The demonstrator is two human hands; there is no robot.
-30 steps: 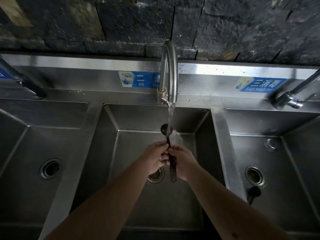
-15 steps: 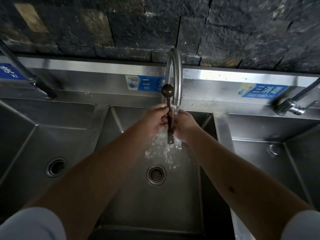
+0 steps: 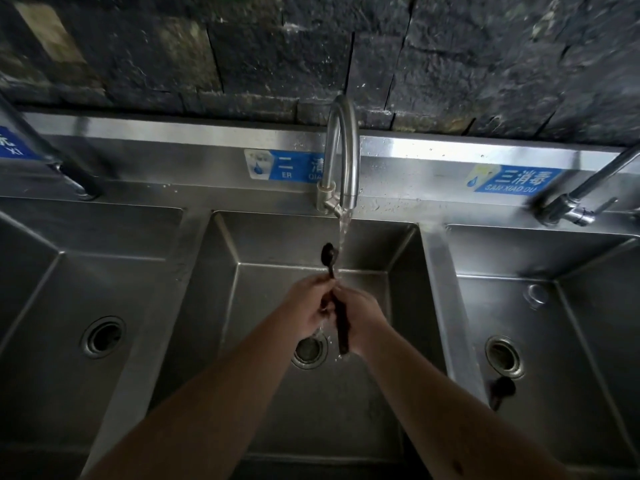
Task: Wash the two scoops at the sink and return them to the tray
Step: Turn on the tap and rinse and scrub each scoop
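Observation:
A dark long-handled scoop (image 3: pixel 341 323) stands nearly upright over the middle sink basin (image 3: pixel 270 386), its bowl (image 3: pixel 329 253) at the top beside the stream of water. My left hand (image 3: pixel 308 306) grips the upper handle from the left. My right hand (image 3: pixel 363 320) grips the handle from the right, and the handle's end sticks out below it. Water from the curved faucet (image 3: pixel 341 150) runs down onto the scoop and my hands. A second dark scoop (image 3: pixel 500 389) lies in the right basin, just below its drain.
Three steel basins sit side by side, each with a round drain (image 3: pixel 309 348). Other faucets stand at the far left (image 3: pixel 52 157) and far right (image 3: pixel 581 199). Blue labels (image 3: pixel 512 180) are stuck on the steel backsplash below a dark stone wall. No tray is in view.
Half a second ago my hands held the scoop high, close to the spout, with water splashing. Both hands and the scoop have come down into the basin, with the bowl beside the stream.

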